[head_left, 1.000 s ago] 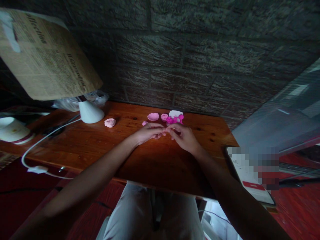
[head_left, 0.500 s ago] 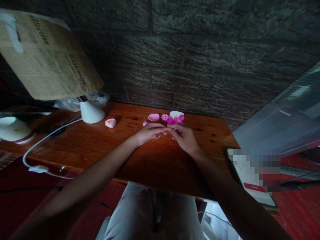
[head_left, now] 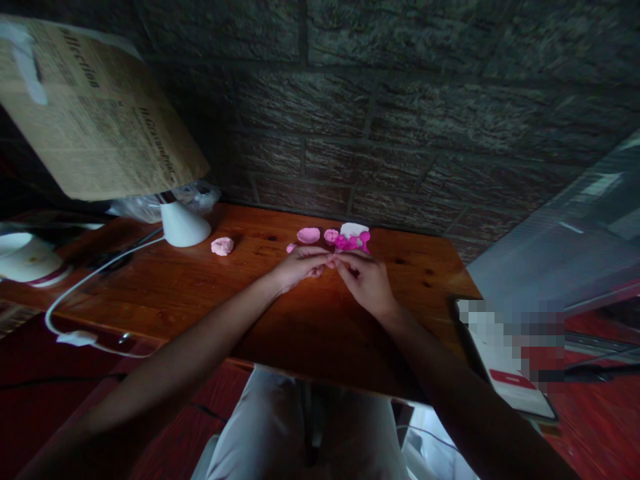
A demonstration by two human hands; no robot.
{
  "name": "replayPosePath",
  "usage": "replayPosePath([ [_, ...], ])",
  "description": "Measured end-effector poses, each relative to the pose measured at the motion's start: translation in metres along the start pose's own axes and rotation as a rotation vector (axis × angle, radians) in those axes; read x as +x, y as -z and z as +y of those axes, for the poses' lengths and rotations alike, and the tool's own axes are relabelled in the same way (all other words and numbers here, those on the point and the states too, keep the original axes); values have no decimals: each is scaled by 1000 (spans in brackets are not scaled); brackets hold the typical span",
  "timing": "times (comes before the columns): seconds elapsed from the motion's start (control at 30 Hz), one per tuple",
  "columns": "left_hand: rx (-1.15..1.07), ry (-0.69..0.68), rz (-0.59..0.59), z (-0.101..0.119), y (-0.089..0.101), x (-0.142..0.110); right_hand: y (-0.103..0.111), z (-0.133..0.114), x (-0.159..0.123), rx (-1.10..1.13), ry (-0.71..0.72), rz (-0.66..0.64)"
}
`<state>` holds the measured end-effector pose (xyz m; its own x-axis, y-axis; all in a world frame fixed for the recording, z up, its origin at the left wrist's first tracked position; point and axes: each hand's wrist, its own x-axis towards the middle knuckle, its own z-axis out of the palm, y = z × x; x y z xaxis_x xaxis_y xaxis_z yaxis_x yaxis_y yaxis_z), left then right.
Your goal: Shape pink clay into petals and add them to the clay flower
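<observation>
My left hand point(head_left: 303, 267) and my right hand point(head_left: 369, 280) meet over the wooden table, fingertips pinched together. Between them is a tiny bit of pink modelling clay point(head_left: 333, 260), mostly covered by the fingers. Just beyond the hands lie a pink clay dish shape point(head_left: 309, 235), a round pink clay piece with a marked top point(head_left: 331, 237) and bright pink moulded pieces point(head_left: 345, 242). A white piece point(head_left: 355, 231) lies behind these. Partly hidden by my left hand is a small pink lump point(head_left: 291, 248). Farther left sits a larger, crumpled lump of pale pink clay point(head_left: 222, 246).
A lamp with a newsprint shade point(head_left: 115, 127) and white base point(head_left: 185, 225) stands at the left, its white cord point(head_left: 95, 273) running over the table edge. A paper cup point(head_left: 30, 259) is at far left. A tablet-like object point(head_left: 515, 380), partly blurred out, lies at right.
The fingertips shift slightly against each other, and the right fingers bend a little more. The clay pieces on the table stay where they were; the view moves very slightly.
</observation>
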<state>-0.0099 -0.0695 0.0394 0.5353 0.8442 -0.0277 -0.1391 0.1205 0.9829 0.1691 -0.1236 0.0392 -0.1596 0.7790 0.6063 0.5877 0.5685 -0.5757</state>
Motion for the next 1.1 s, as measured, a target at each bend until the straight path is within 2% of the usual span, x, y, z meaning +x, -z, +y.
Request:
replayPosePath([
  [0.2,-18,1,19,-4,2,1,-2,4,-1,-2,16,47],
  [0.37,13,41,-18,0,1,1,2,7,2,57,0,92],
  [0.5,-9,53,-39,3,1,0,4,8,2,107,-88,71],
  [0.63,-13,58,-62,2,4,0,3,10,2,214,-182,-2],
  [0.9,-40,68,-77,-3,8,2,5,9,3,325,-187,-41],
  [1.1,-21,68,-89,0,6,1,2,11,4,407,-269,-41],
])
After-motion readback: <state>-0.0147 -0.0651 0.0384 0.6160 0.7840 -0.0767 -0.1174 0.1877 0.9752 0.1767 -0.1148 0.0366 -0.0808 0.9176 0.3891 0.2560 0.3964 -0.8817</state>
